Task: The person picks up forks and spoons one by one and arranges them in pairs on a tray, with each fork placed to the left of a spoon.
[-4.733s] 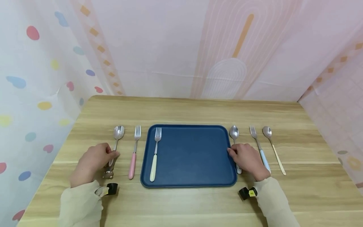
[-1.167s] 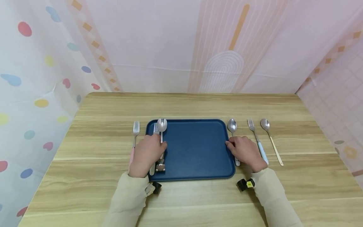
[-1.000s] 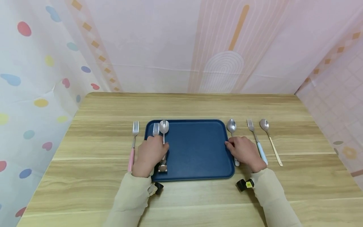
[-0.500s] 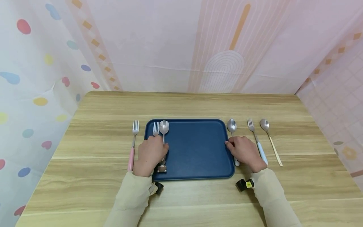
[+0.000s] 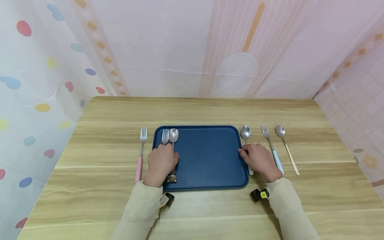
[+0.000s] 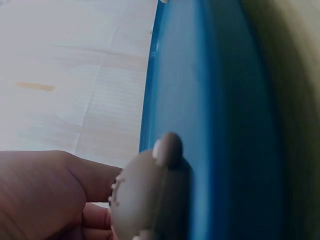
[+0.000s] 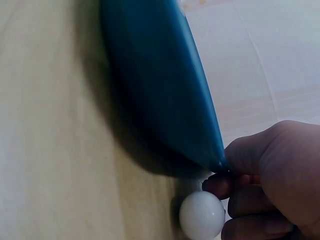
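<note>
My left hand pinches the handle of a metal spoon over the left part of a dark blue tray. A brown bear head forms the spoon's handle end, seen large in the left wrist view. Just left of the spoon lies a fork on the tray; the hand hides its handle. My right hand grips the tray's right rim, thumb on top and fingers curled below, as the right wrist view shows. Beside those fingers is the white handle end of another spoon, partly covered by the hand.
A pink-handled fork lies left of the tray on the wooden table. Right of my right hand lie a blue-handled fork and a spoon with a thin cream handle. A patterned curtain hangs behind the table.
My left hand has carried the bear-handled spoon rightward, from the table left of the pink fork to the tray beside the other fork. Lately it has shifted only slightly. My right hand stays on the rim.
</note>
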The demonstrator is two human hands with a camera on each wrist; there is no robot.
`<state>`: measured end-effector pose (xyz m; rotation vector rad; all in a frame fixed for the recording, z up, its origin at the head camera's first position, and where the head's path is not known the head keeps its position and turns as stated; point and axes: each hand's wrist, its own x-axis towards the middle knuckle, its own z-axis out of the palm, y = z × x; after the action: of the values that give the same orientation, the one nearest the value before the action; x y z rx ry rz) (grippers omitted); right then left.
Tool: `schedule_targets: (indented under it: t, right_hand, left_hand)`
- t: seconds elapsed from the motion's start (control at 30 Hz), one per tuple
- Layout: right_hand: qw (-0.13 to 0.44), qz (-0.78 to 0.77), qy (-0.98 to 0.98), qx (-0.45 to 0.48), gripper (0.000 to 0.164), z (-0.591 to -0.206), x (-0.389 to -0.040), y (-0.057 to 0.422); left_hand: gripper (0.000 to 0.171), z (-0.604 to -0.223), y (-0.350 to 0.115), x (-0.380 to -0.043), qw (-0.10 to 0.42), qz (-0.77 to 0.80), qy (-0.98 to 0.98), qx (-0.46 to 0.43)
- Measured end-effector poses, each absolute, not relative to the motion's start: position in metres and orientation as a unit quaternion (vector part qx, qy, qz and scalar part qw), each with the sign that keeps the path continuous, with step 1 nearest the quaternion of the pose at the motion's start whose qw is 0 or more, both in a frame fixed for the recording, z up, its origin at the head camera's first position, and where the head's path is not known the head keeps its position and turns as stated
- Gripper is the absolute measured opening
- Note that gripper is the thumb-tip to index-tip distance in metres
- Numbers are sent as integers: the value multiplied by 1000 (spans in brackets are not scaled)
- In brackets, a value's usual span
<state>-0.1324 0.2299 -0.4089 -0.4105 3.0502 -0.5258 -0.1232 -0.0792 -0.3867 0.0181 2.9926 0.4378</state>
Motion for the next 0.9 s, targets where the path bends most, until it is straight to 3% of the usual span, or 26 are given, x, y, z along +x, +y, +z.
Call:
schedule_targets:
  t: [0.9]
  right_hand:
    - [16, -165, 977, -130, 40, -408, -132, 230]
  left_hand:
    - [33, -381, -76, -120, 58, 138, 988, -28]
